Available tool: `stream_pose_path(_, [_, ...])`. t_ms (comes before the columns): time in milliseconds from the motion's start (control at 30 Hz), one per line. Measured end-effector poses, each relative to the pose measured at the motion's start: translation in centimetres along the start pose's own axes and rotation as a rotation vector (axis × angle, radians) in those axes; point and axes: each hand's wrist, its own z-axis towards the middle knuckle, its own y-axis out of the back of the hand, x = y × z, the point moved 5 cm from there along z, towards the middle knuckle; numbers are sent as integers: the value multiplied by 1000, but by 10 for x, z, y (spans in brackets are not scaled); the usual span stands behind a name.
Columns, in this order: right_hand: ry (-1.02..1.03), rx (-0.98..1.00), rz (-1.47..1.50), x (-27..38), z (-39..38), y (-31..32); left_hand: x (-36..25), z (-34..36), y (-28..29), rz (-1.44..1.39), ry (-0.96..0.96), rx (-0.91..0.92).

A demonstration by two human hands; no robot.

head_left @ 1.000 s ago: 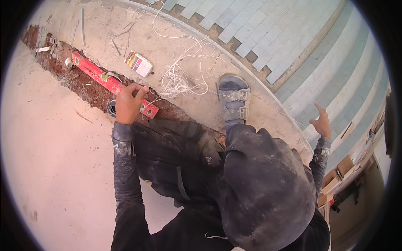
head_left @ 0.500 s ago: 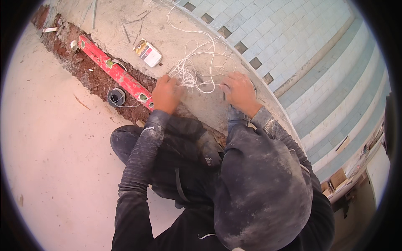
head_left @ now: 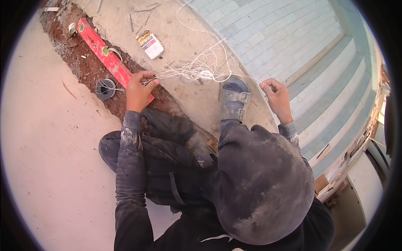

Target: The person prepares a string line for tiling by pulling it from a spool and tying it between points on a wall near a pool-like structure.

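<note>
A tangle of thin white string (head_left: 201, 69) stretches between my two hands. My left hand (head_left: 140, 88) pinches it at the left end, thumb against fingers, above the lower part of a red spirit level (head_left: 109, 58). Out to the right, my right hand (head_left: 276, 98) pinches a single strand drawn out of the tangle. A dark grey spool (head_left: 106, 88) with string around it lies in the soil just left of my left hand. From the tangle another strand runs up toward the far edge.
A strip of reddish soil (head_left: 67, 46) crosses the pale concrete (head_left: 50, 138). A small white carton (head_left: 150, 44) lies beyond the level, near some thin sticks (head_left: 144, 19). Tiled steps (head_left: 318, 96) are at the right. My sandalled foot (head_left: 234, 98) rests below the tangle.
My hands have moved apart, the right one farther out to the right with a strand. The tangle is now stretched sideways between them, and my sandalled foot has come into sight.
</note>
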Motion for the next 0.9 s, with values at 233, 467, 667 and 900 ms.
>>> stream_pose_path(233, [93, 157, -135, -1, -26, -41, -56, -17, -51, 114, -283, -66])
stream_pose_path(467, [196, 213, -282, -11, -40, -34, -85, -10, -137, 321, -574, 1])
stream_pose_path(667, [145, 100, -561, -31, -37, -17, -68, -15, -157, 435, -528, 190])
stream_pose_path(900, [110, -59, -289, -28, -23, -2, -59, -7, -114, -346, 151, 468])
